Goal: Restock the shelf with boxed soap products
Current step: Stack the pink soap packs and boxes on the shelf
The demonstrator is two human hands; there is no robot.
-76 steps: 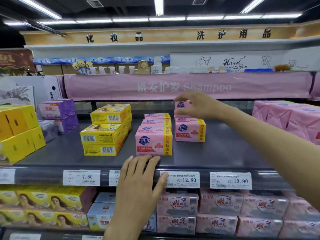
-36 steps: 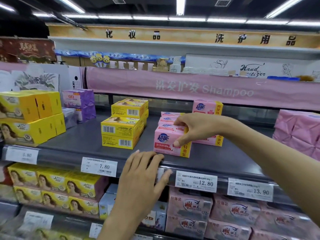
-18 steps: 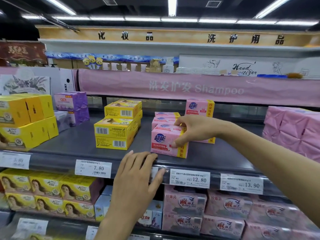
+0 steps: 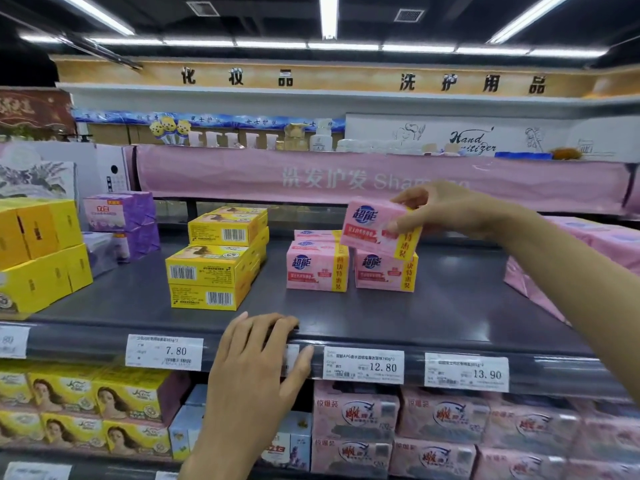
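Observation:
My right hand (image 4: 446, 209) grips a pink soap box (image 4: 374, 226) by its right end, tilted in the air just above another pink soap box (image 4: 384, 271) on the grey shelf (image 4: 346, 317). To the left stands a further pink box (image 4: 317, 266) with more pink boxes behind it. My left hand (image 4: 256, 368) rests flat with spread fingers on the shelf's front rail, covering part of a price tag.
Stacked yellow soap boxes (image 4: 211, 268) stand left of the pink ones, with larger yellow boxes (image 4: 38, 251) and purple packs (image 4: 121, 213) further left. Pink wrapped packs (image 4: 588, 244) fill the shelf's right end. Price tags line the rail; a lower shelf holds more soap.
My right hand left the front pink box it was touching and now holds a pink box lifted above the right-hand stack. My left hand stayed on the rail.

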